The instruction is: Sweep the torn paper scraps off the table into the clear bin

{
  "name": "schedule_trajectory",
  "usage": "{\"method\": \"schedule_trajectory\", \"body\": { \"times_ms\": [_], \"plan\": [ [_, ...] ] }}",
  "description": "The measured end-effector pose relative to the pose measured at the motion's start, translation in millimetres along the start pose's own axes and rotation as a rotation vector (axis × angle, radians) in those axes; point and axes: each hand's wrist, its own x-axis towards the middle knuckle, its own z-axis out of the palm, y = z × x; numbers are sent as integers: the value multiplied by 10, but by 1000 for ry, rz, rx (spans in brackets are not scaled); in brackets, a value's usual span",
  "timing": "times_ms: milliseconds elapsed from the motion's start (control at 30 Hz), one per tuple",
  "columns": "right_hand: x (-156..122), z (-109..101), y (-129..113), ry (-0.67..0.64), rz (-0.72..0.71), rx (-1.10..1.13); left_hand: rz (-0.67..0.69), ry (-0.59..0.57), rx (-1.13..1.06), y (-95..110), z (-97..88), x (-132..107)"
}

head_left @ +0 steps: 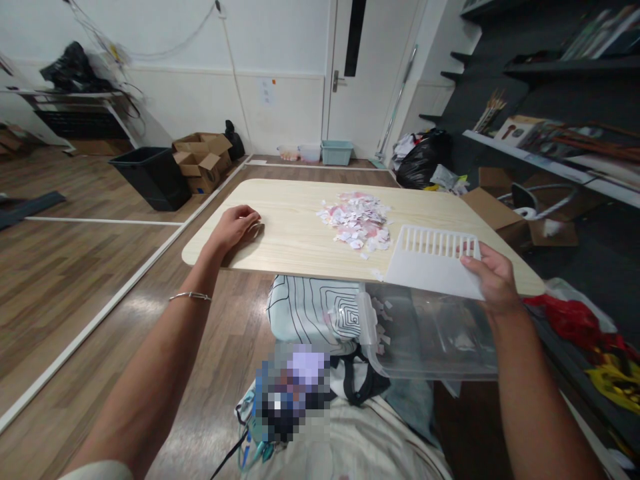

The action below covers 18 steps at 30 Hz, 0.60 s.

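Note:
My left hand (234,228) rests on the left near edge of a light wooden table (295,233), fingers curled loosely, holding nothing. My right hand (493,277) grips the right side of a white plastic lid with slots (433,261), lying flat at the table's near right edge. A heap of small pink and white paper scraps (357,220) sits on the table just beyond the lid. A clear plastic box (430,330) with a few scraps inside is held below the table edge, under the lid.
A patterned cushion (310,310) lies under the table. A black bin (153,175) and open cardboard boxes (203,159) stand on the wooden floor at left. A black bag (423,160) and shelves (560,143) with clutter fill the right. A door (373,73) is behind.

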Motion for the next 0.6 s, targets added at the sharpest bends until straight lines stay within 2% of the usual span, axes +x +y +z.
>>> {"method": "schedule_trajectory", "body": {
  "times_ms": [100, 600],
  "plan": [
    [18, 16, 22, 30, -8, -6, 12, -6, 6, -11, -6, 12],
    [-4, 10, -13, -16, 12, -61, 34, 11, 49, -45, -10, 48]
  ]
}}
